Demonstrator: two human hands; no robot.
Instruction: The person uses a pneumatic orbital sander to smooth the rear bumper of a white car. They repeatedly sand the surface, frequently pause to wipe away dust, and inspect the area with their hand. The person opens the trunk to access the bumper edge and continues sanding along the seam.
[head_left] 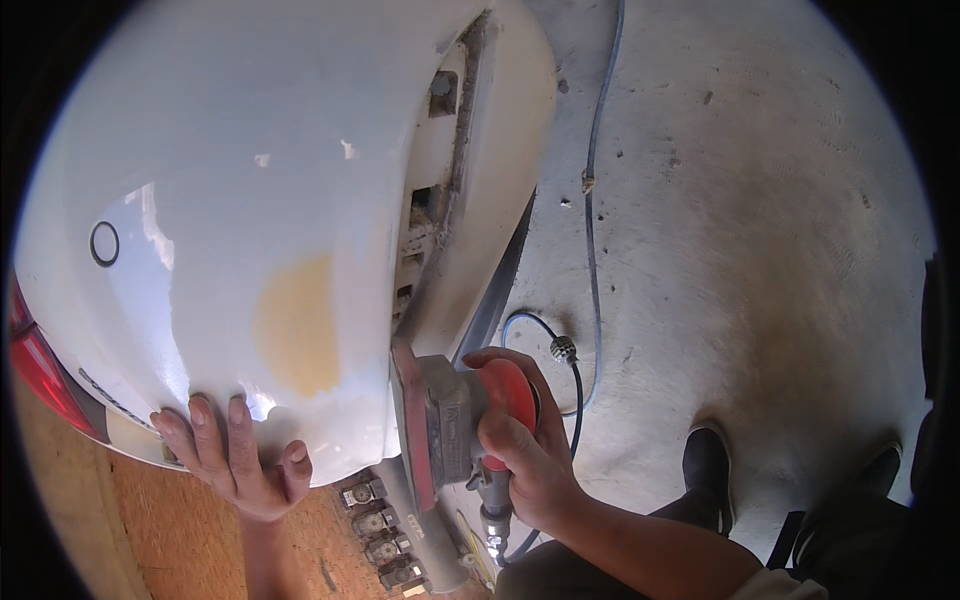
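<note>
One right hand [535,450] gripping sander [452,425], pad [414,428] face hidden, taillight [48,378] cropped

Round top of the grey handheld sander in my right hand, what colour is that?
The sander's round top is red, best seen in the head view.

You had a pale grey floor [760,180] spread across the right of the frame, dotted with small dark specks [708,98] and turning brownish lower down. Soft light lay over its upper part. At the lower left, you had an orange-brown surface [180,530] beside a tan strip [75,490].
</note>
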